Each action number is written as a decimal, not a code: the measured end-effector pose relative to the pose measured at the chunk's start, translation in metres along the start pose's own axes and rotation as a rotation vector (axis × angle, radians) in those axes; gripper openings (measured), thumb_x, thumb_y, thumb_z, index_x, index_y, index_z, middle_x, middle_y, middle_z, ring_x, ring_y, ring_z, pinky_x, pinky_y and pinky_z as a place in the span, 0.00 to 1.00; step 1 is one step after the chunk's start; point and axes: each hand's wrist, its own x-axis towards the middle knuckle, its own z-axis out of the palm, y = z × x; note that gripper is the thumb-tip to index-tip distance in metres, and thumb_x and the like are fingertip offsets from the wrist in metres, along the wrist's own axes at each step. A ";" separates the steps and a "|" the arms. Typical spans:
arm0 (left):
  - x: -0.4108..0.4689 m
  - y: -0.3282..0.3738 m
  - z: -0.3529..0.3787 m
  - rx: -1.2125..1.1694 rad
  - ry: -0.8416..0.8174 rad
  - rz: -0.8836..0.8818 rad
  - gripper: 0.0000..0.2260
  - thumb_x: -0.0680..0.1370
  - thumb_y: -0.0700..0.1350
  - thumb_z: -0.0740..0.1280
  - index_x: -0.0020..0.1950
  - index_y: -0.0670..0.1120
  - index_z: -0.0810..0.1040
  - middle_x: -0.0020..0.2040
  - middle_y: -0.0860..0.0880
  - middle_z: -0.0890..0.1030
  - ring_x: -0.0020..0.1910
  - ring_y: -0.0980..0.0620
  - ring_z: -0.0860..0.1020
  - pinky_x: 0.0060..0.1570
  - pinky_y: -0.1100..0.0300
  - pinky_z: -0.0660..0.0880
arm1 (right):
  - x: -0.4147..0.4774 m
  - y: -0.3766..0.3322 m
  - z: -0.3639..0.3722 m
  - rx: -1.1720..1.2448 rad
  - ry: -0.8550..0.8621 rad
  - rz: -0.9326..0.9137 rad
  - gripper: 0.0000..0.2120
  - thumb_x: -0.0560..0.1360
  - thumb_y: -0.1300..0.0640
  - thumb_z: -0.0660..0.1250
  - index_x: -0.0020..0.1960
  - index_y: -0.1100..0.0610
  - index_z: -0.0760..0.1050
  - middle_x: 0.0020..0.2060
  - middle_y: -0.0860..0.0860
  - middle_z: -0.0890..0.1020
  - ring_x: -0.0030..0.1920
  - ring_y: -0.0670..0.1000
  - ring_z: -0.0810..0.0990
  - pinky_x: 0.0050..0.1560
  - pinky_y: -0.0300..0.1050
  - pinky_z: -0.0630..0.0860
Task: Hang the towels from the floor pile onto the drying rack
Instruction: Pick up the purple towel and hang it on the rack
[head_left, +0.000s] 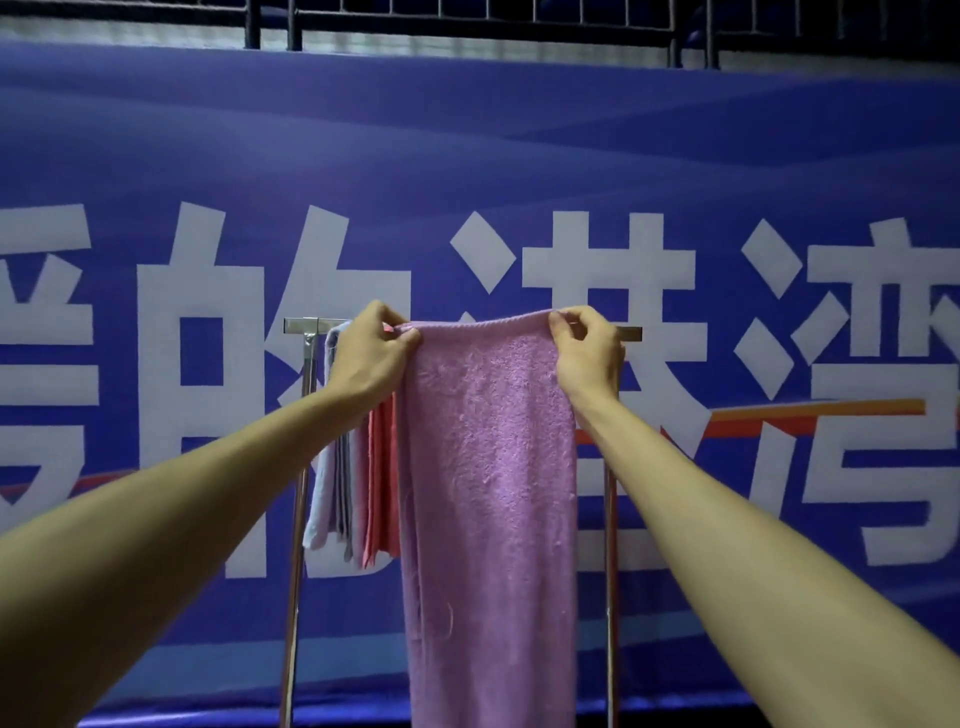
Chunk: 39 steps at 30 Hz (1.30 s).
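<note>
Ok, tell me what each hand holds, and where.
Both hold the purple towel by its top edge: left hand pinches the left corner, right hand the right corner.

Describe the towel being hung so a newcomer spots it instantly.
Before the blue banner with white characters stands a silver metal drying rack. At its top bar hangs a lilac terry towel, upper corners pinched by the left hand and right hand. Unlike the bunched coral towel and pale grey towels to its left, it is spread wide.
</note>
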 end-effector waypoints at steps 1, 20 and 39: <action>-0.001 -0.002 -0.001 0.001 -0.006 -0.006 0.04 0.80 0.44 0.64 0.46 0.47 0.72 0.45 0.46 0.76 0.39 0.51 0.74 0.37 0.57 0.72 | 0.000 0.001 0.000 0.008 -0.018 0.012 0.08 0.80 0.55 0.63 0.54 0.58 0.78 0.45 0.48 0.79 0.46 0.46 0.77 0.40 0.36 0.74; -0.010 -0.003 -0.014 0.212 -0.226 -0.041 0.05 0.82 0.42 0.60 0.54 0.42 0.71 0.44 0.44 0.76 0.34 0.49 0.77 0.24 0.62 0.78 | -0.008 0.014 -0.005 -0.062 -0.079 -0.016 0.07 0.78 0.58 0.67 0.53 0.58 0.82 0.43 0.47 0.80 0.41 0.42 0.76 0.37 0.30 0.70; -0.049 -0.030 0.027 -0.420 -0.381 -0.593 0.07 0.78 0.35 0.66 0.52 0.33 0.79 0.33 0.46 0.75 0.29 0.54 0.69 0.26 0.67 0.72 | -0.050 0.054 0.015 0.258 -0.289 0.719 0.05 0.68 0.65 0.68 0.43 0.64 0.80 0.33 0.54 0.81 0.31 0.51 0.78 0.30 0.39 0.75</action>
